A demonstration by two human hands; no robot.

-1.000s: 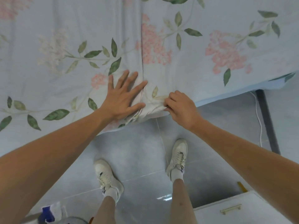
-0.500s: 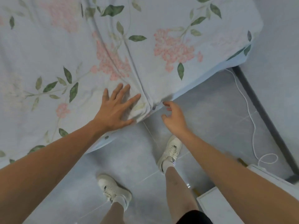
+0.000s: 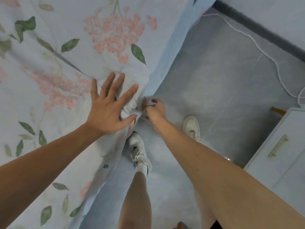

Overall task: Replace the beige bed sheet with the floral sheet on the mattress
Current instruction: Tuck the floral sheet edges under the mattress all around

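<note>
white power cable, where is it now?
Head view, upper right: the thin white cable snakes across the grey tiled floor, between the floral sheet and the white cabinet.

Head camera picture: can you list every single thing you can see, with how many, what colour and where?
floral sheet: one, pale blue with pink flowers and green leaves, spread over the bed on the left, its corner bunched at the middle.
floor: grey tiles, right and bottom.
cable: one, white, lying along the floor at upper right.
baseboard: one dark strip, top right.
cabinet: one, white with a gold handle, right edge.
shoes: two, white, on the floor beside the bed.
legs: two, bare, bottom centre.
left hand: fingers spread, pressing flat on the sheet's corner.
right hand: pinching the sheet's corner edge.
</note>
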